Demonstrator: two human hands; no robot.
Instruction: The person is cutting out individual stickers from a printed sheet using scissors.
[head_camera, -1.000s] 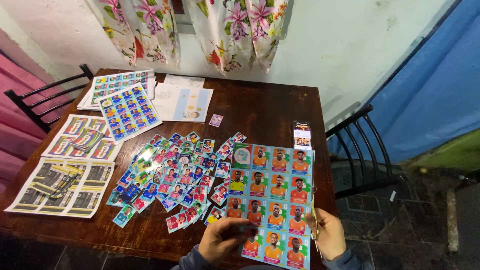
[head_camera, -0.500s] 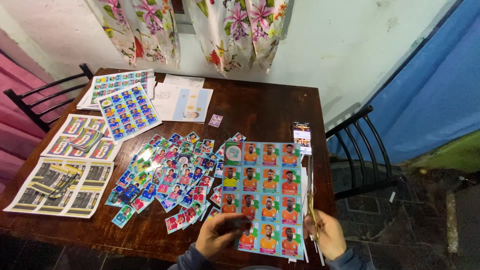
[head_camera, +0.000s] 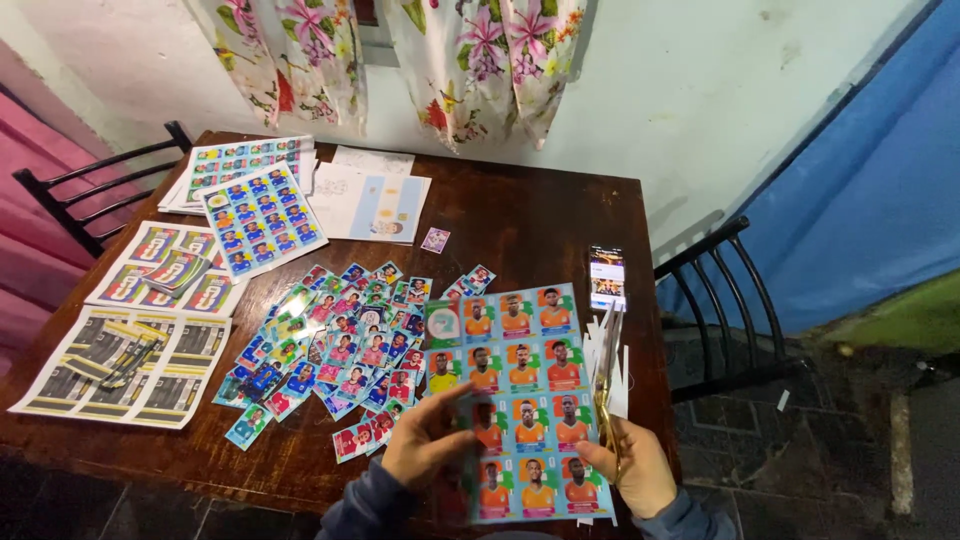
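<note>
At the near edge of the table, your left hand (head_camera: 432, 448) comes up from the dark sleeve with fingers curled, pinching the lower left part of the sticker sheet (head_camera: 520, 400); it is blurred, so the exact pinch is hard to make out. Your right hand (head_camera: 628, 468) is closed around the handles of the scissors (head_camera: 606, 380), whose blades point away from you along the sheet's right edge, seemingly a little parted. Just left of the sheet lies a loose spread of cut stickers (head_camera: 340, 350). Farther left and back sit uncut sheets (head_camera: 262, 215), with a phone (head_camera: 607, 277) beyond the scissors. All rests on a dark wooden table (head_camera: 530, 220), black chairs at either side, floral curtains (head_camera: 400, 50) on the pale wall behind.
</note>
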